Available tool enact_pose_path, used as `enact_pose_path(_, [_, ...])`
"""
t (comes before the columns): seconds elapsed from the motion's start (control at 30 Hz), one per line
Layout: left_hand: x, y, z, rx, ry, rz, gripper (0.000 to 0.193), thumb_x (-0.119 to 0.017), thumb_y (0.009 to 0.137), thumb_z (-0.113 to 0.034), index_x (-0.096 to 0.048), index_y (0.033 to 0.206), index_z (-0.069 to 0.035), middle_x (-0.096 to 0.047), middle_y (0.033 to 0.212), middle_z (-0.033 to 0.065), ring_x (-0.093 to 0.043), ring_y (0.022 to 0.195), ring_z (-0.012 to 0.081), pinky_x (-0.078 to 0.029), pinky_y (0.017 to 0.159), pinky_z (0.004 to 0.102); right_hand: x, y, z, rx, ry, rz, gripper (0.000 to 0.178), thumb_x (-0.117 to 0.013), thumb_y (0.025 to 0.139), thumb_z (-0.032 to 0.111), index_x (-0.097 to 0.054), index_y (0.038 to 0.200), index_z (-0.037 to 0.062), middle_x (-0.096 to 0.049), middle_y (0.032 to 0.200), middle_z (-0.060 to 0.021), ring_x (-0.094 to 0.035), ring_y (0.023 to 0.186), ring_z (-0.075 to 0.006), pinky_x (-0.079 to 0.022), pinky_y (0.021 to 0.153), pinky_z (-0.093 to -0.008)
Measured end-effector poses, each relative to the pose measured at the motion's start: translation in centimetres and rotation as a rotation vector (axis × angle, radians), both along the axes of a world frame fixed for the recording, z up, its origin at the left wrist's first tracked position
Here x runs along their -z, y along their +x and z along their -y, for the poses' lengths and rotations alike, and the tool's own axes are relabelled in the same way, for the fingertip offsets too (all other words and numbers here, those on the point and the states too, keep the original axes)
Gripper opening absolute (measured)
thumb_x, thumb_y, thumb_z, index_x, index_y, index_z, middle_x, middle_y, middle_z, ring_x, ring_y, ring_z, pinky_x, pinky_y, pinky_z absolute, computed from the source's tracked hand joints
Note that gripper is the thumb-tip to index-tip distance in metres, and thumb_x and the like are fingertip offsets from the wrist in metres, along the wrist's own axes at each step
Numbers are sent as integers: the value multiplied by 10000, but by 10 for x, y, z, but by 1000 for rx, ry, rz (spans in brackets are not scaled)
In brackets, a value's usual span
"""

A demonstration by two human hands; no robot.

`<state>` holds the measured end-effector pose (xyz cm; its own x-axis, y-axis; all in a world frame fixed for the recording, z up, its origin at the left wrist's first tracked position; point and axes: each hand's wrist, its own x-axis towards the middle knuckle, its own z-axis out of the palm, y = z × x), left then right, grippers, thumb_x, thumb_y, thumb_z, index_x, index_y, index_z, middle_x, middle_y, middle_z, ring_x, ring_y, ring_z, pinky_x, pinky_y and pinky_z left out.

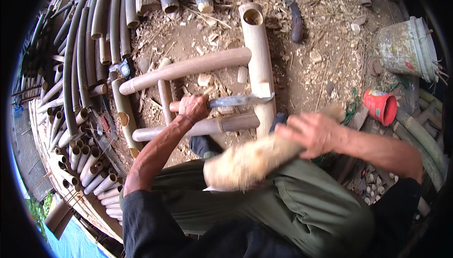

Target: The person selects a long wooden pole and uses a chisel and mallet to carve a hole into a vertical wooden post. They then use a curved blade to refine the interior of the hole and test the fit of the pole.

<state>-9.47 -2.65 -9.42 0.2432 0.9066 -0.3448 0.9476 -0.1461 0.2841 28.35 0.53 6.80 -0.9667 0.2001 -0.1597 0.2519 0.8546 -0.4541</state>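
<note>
My left hand (194, 107) is closed round the wooden handle of a machete (238, 101). Its blade points right, and the tip end lies over a pale notched spot on a thick bamboo post (259, 64). In my right hand (309, 134) is a heavy wooden club (245, 163), smeared by motion, its thick end low over my lap. Two bamboo rails, an upper one (188, 70) and a lower one (198, 127), join the post from the left. A short bamboo crosspiece (165, 95) stands between the rails, partly behind my left hand.
Bamboo poles (99, 17) are stacked at the left, beside a notched bamboo piece (124, 116). A curved knife with a dark handle (296, 26) lies on the chip-strewn ground. A dirty white bucket (408, 48) and a red plastic cup (380, 107) are at the right.
</note>
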Motion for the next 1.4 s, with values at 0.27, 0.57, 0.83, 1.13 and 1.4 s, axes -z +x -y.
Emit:
enact_pose_path(0.27, [15,-3,25,-21,167,-92,458,-745,740,-444,-574,1009,-115,-614,967,91,-597,952,274,-403,860,482,17,30,-27,252,115,318,893,-828,637,415,-414,1357,86,-554,1032,-142,-625,859,-270,-576,703,-392])
enact_pose_path(0.57, [11,-40,-55,-688,-274,436,868,-442,825,-801,-681,773,32,-603,542,110,-569,460,148,-495,508,369,2,37,32,421,-355,139,950,-851,593,299,-398,1392,57,-569,1169,-137,-631,974,-353,-538,860,-428])
enact_pose_path(0.83, [-8,-15,-88,59,-401,-31,954,-379,721,-914,-685,657,-13,-631,625,193,-654,641,324,-514,637,455,-3,32,-12,1014,-575,-246,1017,-835,676,306,-267,1435,-63,-474,1360,-230,-498,1260,-288,-391,1059,-392])
enact_pose_path(1.13, [6,-22,-84,12,-516,-68,950,-437,692,-915,-678,633,2,-648,640,181,-659,655,318,-515,654,460,15,-1,-55,953,-386,311,957,-788,708,229,-261,1481,28,-530,1284,-271,-561,1167,-377,-451,1017,-456])
enact_pose_path(1.4, [3,-24,-79,38,-488,-91,898,-420,731,-895,-623,552,-39,-570,524,143,-598,536,280,-476,551,455,22,12,-29,847,-440,301,926,-781,713,250,-285,1460,18,-515,1334,-260,-582,1153,-360,-466,990,-432])
